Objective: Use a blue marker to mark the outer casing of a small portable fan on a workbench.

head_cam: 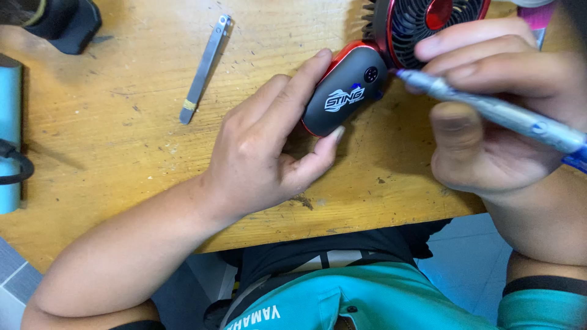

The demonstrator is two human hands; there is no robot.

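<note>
Fan handle [345, 91] between left hand [269, 146] fingers, screwdriver [489, 110] in right hand [501, 116].

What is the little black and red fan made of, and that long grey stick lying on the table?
The small black and red handheld fan, steadied by the left hand, looks like moulded plastic: a matt black handle with a glossy red rim. The thin flat grey strip looks like dull brushed metal, probably steel. The scuffed yellowish table looks like bare wood.
</note>
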